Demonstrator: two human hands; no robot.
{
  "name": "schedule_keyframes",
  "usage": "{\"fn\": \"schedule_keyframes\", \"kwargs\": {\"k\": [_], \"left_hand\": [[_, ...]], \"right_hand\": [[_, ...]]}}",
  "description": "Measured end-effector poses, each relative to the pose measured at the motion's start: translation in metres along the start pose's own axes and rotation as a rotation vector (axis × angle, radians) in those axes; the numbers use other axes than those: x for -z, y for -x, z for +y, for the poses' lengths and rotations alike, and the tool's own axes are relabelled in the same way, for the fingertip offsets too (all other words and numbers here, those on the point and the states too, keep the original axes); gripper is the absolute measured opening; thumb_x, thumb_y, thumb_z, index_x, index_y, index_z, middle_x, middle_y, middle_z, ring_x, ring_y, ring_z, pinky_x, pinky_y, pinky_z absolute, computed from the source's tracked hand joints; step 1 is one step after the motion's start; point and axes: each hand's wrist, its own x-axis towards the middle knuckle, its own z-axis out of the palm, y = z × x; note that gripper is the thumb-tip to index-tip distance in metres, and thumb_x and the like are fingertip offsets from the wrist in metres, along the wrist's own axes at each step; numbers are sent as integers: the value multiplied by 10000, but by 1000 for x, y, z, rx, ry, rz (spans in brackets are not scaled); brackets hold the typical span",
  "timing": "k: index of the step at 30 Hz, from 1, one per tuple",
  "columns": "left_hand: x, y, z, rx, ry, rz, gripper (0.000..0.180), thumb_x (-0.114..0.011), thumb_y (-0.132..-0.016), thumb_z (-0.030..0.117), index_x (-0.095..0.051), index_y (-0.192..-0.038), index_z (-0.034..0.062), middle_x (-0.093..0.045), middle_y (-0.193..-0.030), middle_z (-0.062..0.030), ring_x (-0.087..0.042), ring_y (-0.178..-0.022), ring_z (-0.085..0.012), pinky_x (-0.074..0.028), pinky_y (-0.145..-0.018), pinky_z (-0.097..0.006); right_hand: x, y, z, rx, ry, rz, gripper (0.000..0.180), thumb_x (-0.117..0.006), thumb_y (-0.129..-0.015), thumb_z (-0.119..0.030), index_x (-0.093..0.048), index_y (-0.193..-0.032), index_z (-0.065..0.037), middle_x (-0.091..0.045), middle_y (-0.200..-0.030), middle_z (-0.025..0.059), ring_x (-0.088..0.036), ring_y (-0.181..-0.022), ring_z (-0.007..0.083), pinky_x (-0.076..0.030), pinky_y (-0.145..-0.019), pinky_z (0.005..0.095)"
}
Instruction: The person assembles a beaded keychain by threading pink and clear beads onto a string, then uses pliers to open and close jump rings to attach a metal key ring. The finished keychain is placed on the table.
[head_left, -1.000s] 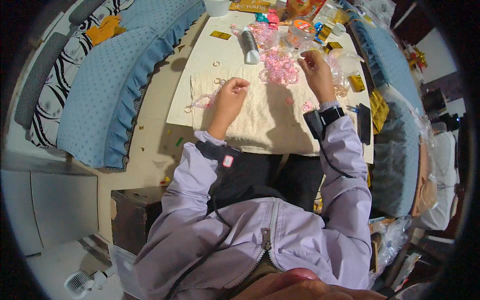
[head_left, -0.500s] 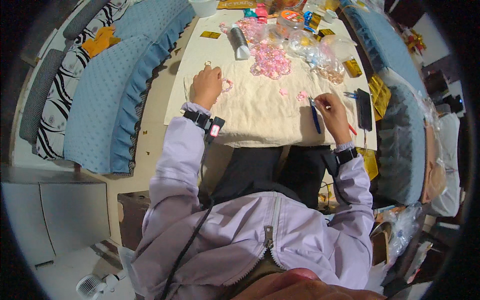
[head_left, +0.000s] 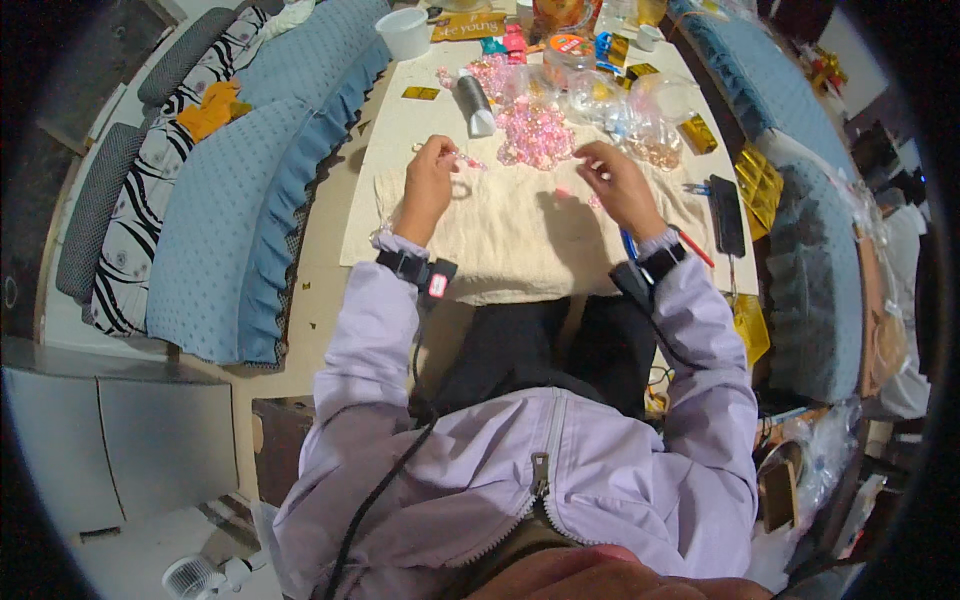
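My left hand is raised over the left of the cream cloth. Its fingertips pinch a short pink bead strand that sticks out to the right, and a small gold-coloured ring shows beside the fingers. My right hand hovers over the cloth's right side, thumb and fingers bent together; whatever they hold is too small to make out. Blue-handled pliers lie partly hidden under my right wrist. Small pink pieces rest on the cloth to the left of that hand.
Beyond my hands lies a heap of pink beads, with a grey roll to its left and clear plastic bags behind. A black phone-like object and a red pen-like stick lie at the right. Blue-covered sofas flank the table.
My right hand has moved left and away from me, off the spot beside the pliers. My left hand has shifted slightly right and lifted the bead strand.
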Motion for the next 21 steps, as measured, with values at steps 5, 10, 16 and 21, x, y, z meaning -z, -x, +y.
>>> {"fn": "schedule_keyframes", "kwargs": {"k": [5, 10, 16, 21], "left_hand": [[-1, 12, 12, -130, 258, 12, 110, -615, -976, 73, -571, -1054, 10, -620, -928, -53, -612, -848, -135, -512, -799, -299], [7, 20, 15, -125, 440, -45, 176, -609, -964, 39, -535, -1123, 27, -565, -1019, -41, -558, -920, -122, -489, -860, -286], [9, 27, 29, -83, 737, -72, 395, -594, -969, 40, -441, -1333, 34, -576, -1131, -102, -575, -923, -149, -502, -843, -297], [7, 37, 52, -80, 749, -127, 565, -597, -966, 55, -323, -1460, 57, -563, -1249, -157, -582, -905, -154, -509, -817, -300]], "right_hand": [[-61, -56, 5, 88, 235, -4, 291, -706, -921, -228, -634, -1177, -109, -660, -1070, 115, -682, -908, 317, -539, -753, 412], [-85, -85, 24, 21, 408, -103, 183, -669, -920, -229, -674, -1052, -102, -697, -987, 137, -685, -924, 371, -534, -754, 445], [-73, -118, 39, 43, 227, 133, 205, -693, -908, -245, -705, -1015, -71, -720, -1003, 208, -680, -927, 406, -540, -746, 472], [-63, -88, -8, -44, -171, -108, 323, -702, -955, -325, -688, -1113, -43, -710, -926, 83, -664, -822, 224, -526, -698, 340]]}}
